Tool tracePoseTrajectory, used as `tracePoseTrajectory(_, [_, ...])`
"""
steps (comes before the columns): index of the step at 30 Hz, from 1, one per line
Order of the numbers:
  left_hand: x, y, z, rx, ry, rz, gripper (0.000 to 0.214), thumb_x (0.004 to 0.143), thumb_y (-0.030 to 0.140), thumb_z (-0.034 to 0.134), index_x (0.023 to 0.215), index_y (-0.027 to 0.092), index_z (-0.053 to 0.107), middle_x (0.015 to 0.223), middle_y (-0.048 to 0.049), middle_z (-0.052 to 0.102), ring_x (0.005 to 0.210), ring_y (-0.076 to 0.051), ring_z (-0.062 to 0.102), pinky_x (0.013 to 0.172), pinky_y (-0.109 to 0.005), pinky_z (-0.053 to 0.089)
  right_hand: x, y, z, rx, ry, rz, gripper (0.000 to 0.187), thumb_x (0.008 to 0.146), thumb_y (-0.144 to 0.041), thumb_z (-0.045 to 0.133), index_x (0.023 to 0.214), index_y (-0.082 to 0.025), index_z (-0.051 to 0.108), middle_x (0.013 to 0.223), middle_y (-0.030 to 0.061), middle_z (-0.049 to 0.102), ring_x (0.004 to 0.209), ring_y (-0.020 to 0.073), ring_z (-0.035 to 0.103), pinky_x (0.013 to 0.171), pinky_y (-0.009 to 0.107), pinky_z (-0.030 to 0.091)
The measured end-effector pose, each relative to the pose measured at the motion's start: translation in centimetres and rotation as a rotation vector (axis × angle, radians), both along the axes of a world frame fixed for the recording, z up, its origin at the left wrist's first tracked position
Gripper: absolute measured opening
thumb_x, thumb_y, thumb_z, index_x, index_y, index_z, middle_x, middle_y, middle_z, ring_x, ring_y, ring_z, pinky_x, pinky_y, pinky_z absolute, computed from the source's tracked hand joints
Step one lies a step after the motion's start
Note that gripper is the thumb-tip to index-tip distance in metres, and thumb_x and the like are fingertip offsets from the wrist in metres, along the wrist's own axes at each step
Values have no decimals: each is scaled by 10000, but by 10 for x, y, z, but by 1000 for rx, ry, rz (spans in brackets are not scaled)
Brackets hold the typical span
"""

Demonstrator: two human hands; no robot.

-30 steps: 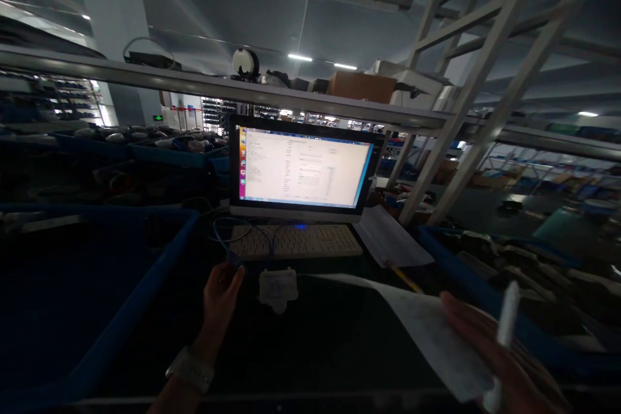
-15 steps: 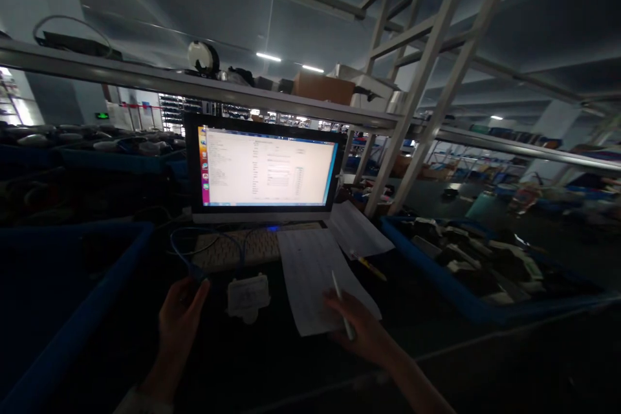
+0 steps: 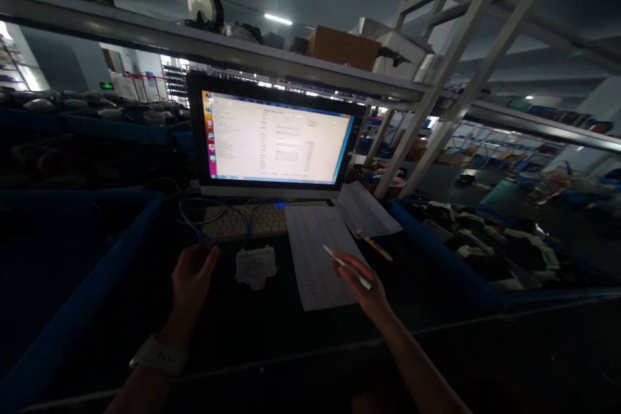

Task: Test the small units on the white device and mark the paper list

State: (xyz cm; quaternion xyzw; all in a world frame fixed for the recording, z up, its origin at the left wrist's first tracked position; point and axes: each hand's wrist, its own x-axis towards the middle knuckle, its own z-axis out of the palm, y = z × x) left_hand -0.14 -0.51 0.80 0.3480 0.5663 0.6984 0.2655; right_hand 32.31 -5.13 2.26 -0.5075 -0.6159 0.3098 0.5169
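My left hand (image 3: pixel 191 278) is closed around the end of a blue cable (image 3: pixel 190 225), whose loop runs back over a light keyboard (image 3: pixel 226 225). The held end is mostly hidden by my fingers. Between my hands, a small pale box-shaped part with tabs (image 3: pixel 255 266) lies on the dark table. In my right hand (image 3: pixel 366 288) is a slim white pen (image 3: pixel 334 256), tilted over a printed sheet of paper (image 3: pixel 315 281). Whether its tip touches the sheet I cannot tell. A lit monitor (image 3: pixel 279 139) stands behind the keyboard with a form on its screen.
A second sheet (image 3: pixel 371 213) lies behind the first, with a yellow pen (image 3: pixel 377 248) near it. Blue bins stand at left (image 3: pixel 82 297) and right (image 3: pixel 451 272), the right one full of dark and pale parts. A shelf (image 3: pixel 233 52) with boxes spans above the monitor.
The view has tilted down and shifted, so the scene sits higher. My right hand has turned the pen flatter over the sheet. My left hand still grips the cable.
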Motion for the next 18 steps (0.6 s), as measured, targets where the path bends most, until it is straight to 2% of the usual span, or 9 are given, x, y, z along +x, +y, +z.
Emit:
tracePoseTrajectory(2, [0, 0, 0, 2, 6, 11, 407, 481, 388, 743, 784, 165, 587, 772, -35, 647, 749, -184, 620, 681, -317, 519, -10, 4, 0, -85, 39, -25, 400, 658, -580, 670, 726, -191, 607, 654, 19, 619, 616, 163, 583, 545, 262, 471])
tracePoseTrajectory(4, [0, 1, -1, 3, 6, 14, 415, 476, 396, 741, 786, 166, 589, 772, -33, 642, 749, -179, 614, 695, -320, 514, -18, 9, -3, -159, 92, -30, 441, 616, -620, 668, 671, -197, 557, 519, -23, 533, 500, 128, 507, 472, 243, 411])
tracePoseTrajectory(8, [0, 2, -4, 30, -22, 6, 422, 477, 403, 746, 787, 171, 578, 774, -27, 635, 748, -172, 610, 714, -321, 508, -30, 14, -8, -292, 118, 62, 524, 603, -665, 628, 802, -181, 625, 632, 31, 635, 579, 157, 570, 509, 258, 431])
tracePoseTrajectory(10, [0, 2, -5, 47, -39, -6, 426, 477, 399, 752, 793, 171, 578, 784, -27, 636, 760, -169, 612, 732, -317, 509, -33, 14, -9, -321, 85, 67, 507, 562, -663, 655, 709, -179, 627, 638, 39, 641, 579, 150, 570, 503, 247, 420])
tracePoseTrajectory(13, [0, 2, -5, 66, -46, -30, 424, 486, 395, 753, 800, 166, 584, 806, -33, 643, 793, -171, 621, 764, -316, 512, -34, 13, -8, -335, 56, 36, 514, 591, -696, 607, 566, -185, 559, 490, 8, 563, 446, 107, 484, 434, 224, 360])
tracePoseTrajectory(18, [0, 3, -6, 43, -8, -18, 416, 502, 406, 746, 801, 167, 583, 794, -30, 639, 775, -176, 622, 743, -330, 517, -35, 6, -5, -327, 18, 8, 511, 620, -696, 590, 543, -206, 466, 414, -27, 495, 367, 84, 407, 372, 207, 296])
